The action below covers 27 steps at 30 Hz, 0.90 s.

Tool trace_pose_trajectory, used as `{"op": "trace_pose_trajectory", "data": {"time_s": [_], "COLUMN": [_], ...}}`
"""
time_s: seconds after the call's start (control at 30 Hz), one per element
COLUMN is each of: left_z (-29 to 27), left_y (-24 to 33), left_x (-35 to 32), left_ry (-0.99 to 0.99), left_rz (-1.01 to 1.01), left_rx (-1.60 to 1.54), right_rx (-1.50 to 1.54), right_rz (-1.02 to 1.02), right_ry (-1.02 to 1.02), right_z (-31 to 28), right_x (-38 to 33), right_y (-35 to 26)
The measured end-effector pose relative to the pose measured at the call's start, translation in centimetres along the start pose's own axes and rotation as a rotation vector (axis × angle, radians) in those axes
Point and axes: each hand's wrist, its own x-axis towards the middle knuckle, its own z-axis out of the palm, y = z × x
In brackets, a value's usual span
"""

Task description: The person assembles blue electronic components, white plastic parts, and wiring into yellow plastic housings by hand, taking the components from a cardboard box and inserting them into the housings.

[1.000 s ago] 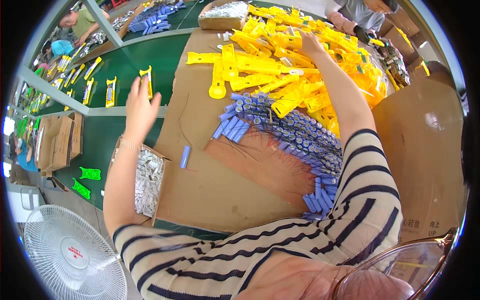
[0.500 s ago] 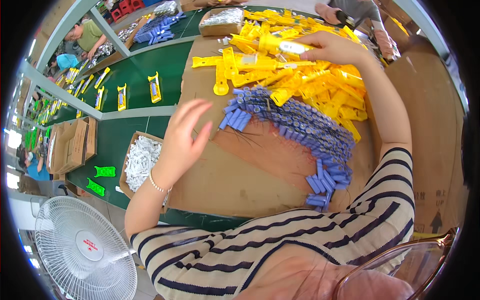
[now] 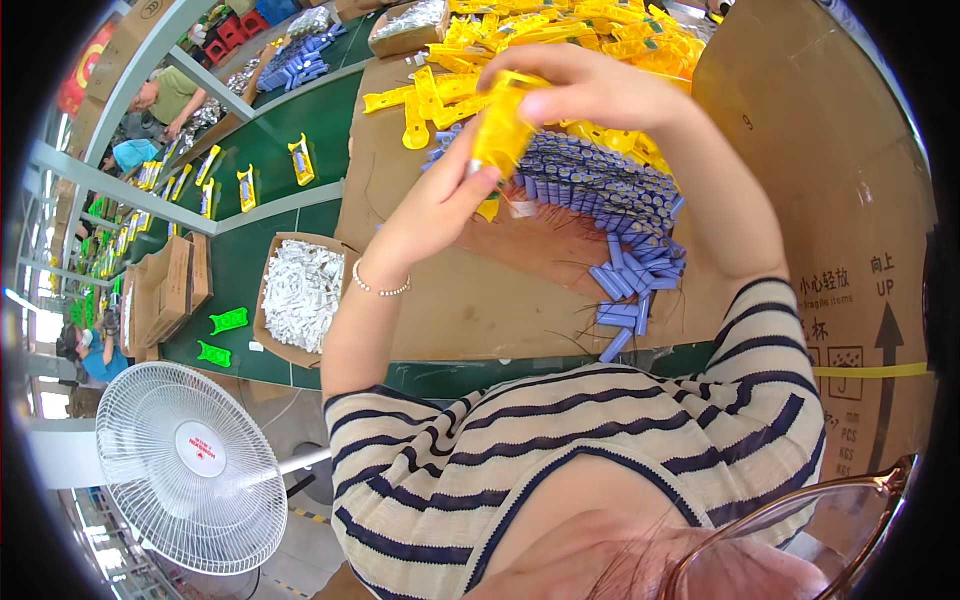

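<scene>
The yellow casing (image 3: 505, 128) sits between the left hand (image 3: 432, 208), gripping its lower end, and the right hand (image 3: 590, 88), gripping higher

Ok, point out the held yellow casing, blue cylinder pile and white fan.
Held yellow casing (image 3: 504, 128), head view: middle of its body.
Blue cylinder pile (image 3: 598, 186), head view: middle of the pile.
White fan (image 3: 200, 450), head view: hub.

Bare cardboard (image 3: 475, 315) opens between the white-parts box (image 3: 284, 347) and the cells (image 3: 600, 185), leaving room for a low pass. The left hand (image 3: 435, 205) and right hand (image 3: 590, 92), meeting on a yellow shell (image 3: 503, 128), block the air before the yellow pile (image 3: 655, 42). A tall carton (image 3: 800, 130) walls off the right; a grey bar (image 3: 280, 206) edges the belt (image 3: 274, 158).
</scene>
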Motion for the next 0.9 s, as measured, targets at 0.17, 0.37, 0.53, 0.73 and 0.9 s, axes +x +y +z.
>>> {"op": "trace_pose_trajectory", "data": {"time_s": [0.17, 0.37, 0.53, 0.73, 0.9], "left_z": [0.0, 0.8, 0.0, 0.8, 2.1], "left_y": [0.4, 1.4, 1.5, 0.3, -0.9], "left_x": [-2.4, -4.0, -5.6, -6.1, -5.9], "left_ry": [0.101, 0.233, 0.359, 0.504, 0.485], "left_rz": [0.069, 0.138, 0.082, -0.002, -0.044], "left_rx": [-0.33, -0.379, -0.286, -0.123, -0.125], "right_rx": [0.968, 1.07, 0.413, 0.024, 0.777], "right_rz": [-0.266, -0.011, 0.09, -0.31, -0.316], "right_ry": [0.099, 0.135, 0.652, 0.862, 0.642], "right_z": [10.4, 17.5, 15.4, 11.3, 13.1], "right_x": [-1.3, -1.9, -5.1, -9.0, -9.2], "right_y": [3.7, 0.0, 2.0, 2.0, 1.7]}}
